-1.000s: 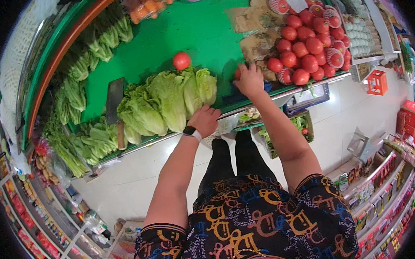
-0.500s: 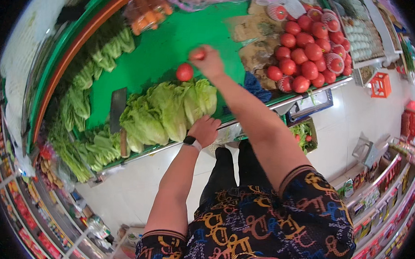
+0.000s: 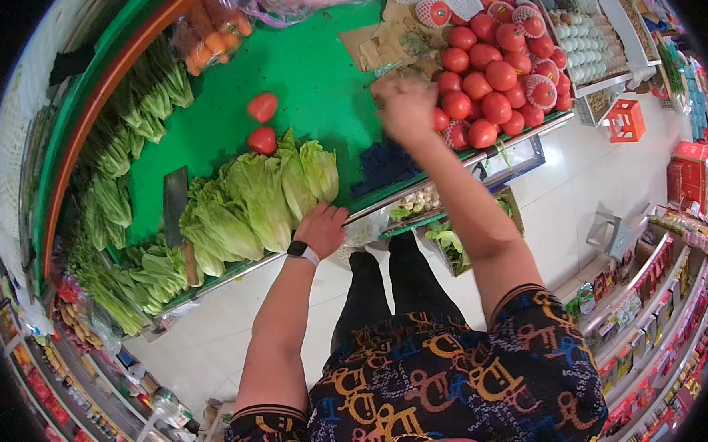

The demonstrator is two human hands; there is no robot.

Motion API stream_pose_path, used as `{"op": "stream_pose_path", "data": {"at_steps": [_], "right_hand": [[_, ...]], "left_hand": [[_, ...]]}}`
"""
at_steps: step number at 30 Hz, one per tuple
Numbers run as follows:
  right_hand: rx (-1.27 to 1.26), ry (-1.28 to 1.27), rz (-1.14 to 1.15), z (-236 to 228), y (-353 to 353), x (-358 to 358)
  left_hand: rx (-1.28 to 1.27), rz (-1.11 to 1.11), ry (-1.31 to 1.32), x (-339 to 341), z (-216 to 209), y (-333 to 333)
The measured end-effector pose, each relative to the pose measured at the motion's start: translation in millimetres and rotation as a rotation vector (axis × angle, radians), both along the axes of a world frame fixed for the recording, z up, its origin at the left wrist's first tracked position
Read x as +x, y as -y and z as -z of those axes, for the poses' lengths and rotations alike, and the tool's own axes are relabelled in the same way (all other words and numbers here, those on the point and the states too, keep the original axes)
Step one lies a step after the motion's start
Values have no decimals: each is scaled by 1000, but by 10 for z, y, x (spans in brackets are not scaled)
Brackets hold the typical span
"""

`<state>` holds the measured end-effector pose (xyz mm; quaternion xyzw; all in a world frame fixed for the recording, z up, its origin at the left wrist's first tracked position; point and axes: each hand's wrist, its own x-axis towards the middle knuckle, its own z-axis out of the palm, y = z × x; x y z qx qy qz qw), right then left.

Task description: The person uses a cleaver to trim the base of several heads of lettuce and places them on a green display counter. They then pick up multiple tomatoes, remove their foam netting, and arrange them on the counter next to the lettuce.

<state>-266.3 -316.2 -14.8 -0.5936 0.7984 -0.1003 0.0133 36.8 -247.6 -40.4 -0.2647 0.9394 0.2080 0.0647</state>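
Glossy pale tiled floor (image 3: 567, 196), packed shelves (image 3: 641, 328) on either side

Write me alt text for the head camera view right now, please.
A person's blurred right hand is beside a pile of red tomatoes on a green produce counter, their left hand at the counter's near edge. Two loose tomatoes lie just beyond a row of lettuces, with a cleaver to the left.

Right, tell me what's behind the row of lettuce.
Two tomatoes sit on the green surface just beyond the lettuce, with bagged carrots farther back, leftward. Whatever the lettuce itself covers cannot be seen.
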Motion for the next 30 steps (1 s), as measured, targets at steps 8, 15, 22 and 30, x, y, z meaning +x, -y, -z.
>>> {"op": "stream_pose_path", "data": {"at_steps": [8, 15, 22, 30], "right_hand": [[275, -137, 181, 369, -725, -823], [1, 420, 97, 233, -485, 231], [147, 1088, 199, 327, -215, 960], [-495, 25, 281, -69, -669, -962]], "left_hand": [[1, -4, -98, -71, -39, 51], [-20, 6, -38, -70, -91, 42], [-37, 40, -36, -30, 27, 53], [-3, 9, -66, -29, -45, 22]]}}
